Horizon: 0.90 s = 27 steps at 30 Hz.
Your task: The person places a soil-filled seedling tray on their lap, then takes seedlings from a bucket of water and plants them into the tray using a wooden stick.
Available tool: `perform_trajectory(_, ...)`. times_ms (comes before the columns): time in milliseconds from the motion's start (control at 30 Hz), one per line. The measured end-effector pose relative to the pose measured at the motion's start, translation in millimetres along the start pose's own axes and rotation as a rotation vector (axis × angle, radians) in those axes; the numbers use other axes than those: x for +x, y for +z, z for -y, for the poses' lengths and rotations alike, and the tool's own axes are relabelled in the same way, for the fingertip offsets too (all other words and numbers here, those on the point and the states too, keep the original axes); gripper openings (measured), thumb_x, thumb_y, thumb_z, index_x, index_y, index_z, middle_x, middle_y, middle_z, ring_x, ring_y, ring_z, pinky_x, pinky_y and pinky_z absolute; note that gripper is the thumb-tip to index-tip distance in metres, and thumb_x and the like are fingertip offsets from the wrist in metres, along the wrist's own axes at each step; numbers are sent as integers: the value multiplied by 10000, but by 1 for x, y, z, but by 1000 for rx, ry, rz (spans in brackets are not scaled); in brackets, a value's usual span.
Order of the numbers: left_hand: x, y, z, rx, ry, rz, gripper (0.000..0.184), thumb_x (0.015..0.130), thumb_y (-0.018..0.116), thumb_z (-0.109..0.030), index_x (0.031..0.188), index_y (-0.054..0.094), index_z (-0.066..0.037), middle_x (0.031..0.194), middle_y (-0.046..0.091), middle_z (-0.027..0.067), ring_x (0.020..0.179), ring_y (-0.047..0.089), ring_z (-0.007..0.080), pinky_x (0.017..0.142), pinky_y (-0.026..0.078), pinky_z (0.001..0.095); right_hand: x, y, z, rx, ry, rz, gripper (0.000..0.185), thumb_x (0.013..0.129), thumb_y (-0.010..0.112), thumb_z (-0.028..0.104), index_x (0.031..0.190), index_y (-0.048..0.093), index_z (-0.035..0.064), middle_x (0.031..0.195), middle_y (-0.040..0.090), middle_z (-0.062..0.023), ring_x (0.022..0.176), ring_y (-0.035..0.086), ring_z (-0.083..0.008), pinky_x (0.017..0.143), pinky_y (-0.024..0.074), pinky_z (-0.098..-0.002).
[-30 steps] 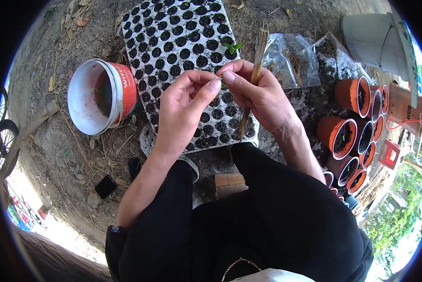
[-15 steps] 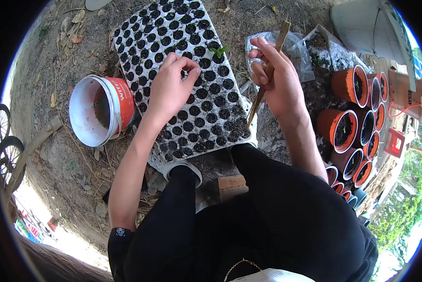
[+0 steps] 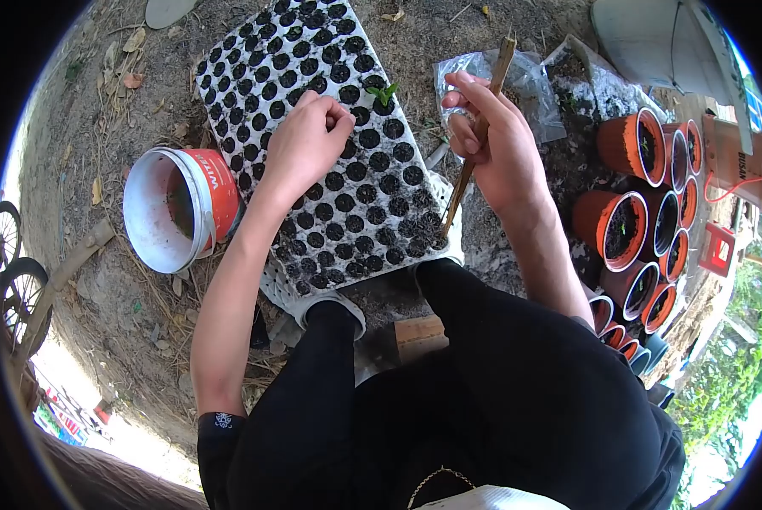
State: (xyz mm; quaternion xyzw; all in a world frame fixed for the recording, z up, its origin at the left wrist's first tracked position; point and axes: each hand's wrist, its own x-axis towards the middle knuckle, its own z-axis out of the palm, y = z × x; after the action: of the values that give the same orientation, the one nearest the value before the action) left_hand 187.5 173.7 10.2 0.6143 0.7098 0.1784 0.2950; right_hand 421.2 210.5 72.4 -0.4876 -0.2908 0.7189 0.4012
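Soil (image 3: 344, 202) in tray (image 3: 377, 273); seedlings (image 3: 622, 229) in pots (image 3: 589, 214); left hand (image 3: 306, 140) pinched together; right hand (image 3: 506, 161) clamped on stick (image 3: 458, 197)

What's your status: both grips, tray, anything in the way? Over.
Left grip over white cell tray, any contents hidden. Right grip holding wooden stick. Green sprig near tray's right edge. Nothing visibly blocking either grip.

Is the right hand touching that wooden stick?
Touching: the head view shows the right hand holding the wooden stick, which pokes out above and below.
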Motion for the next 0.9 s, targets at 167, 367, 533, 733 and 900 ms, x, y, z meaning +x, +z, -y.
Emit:
perform_trajectory(167,2,-2,-11,96,-45,-2,229,938,700,-264,933,735,-38,981,669,90,876,699,249,801,541,384,0,-2,0,-16,-7,-5,290,1049,632,240,1225,606,11,938,633,-21,597,406,-57,555,308,-242)
perform_trajectory(367,3,-4,-19,168,-90,4,235,902,700,-295,907,749,-66,975,676,82,911,717,263,803,547,400,0,-5,-1,-15,-12,4,314,1052,625,235,1250,587,-5,937,632,-30,600,407,-61,565,317,-245)
perform_trajectory(533,4,-4,-23,173,-101,8,246,888,707,-312,893,749,-69,970,681,82,894,715,269,788,547,398,-1,-5,0,-10,-19,-3,332,1049,627,239,1255,581,-16,939,629,-42,600,405,-65,572,324,-250)
perform_trajectory(733,5,-5,-26,177,-100,21,240,890,704,-311,897,742,-74,956,680,82,882,712,265,783,545,401,-1,-6,0,-17,-17,-4,338,1051,621,245,1253,580,-23,948,626,-49,605,408,-66,572,322,-249)
perform_trajectory(900,2,-5,-25,159,-83,-8,228,903,711,-310,922,733,-83,940,680,68,865,707,247,778,543,389,-1,-10,-1,-45,-59,-5,331,1099,533,279,1180,623,-29,978,648,-79,645,470,-82,594,357,-258)
